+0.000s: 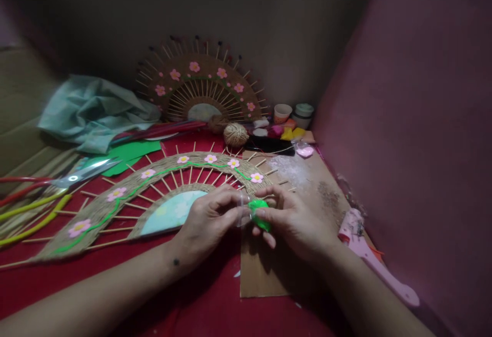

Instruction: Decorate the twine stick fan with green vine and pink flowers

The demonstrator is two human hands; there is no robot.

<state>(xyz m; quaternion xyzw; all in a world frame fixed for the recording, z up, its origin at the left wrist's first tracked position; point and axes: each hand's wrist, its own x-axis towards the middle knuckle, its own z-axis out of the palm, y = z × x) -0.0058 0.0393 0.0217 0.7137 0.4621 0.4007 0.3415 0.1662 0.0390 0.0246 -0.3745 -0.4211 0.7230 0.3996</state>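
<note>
Green lump (260, 205), rounded and glossy, touches clear plastic (243, 209) between bare fingers (273, 216)

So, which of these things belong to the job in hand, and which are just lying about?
Probably part of the job:
bright green lump, held
clear plastic, also held
nearer fan-shaped piece, trimmed in similar green

Apparently lying about, unused right now:
scissors
pale blue cloth
ball of twine
farther fan-shaped piece
</note>
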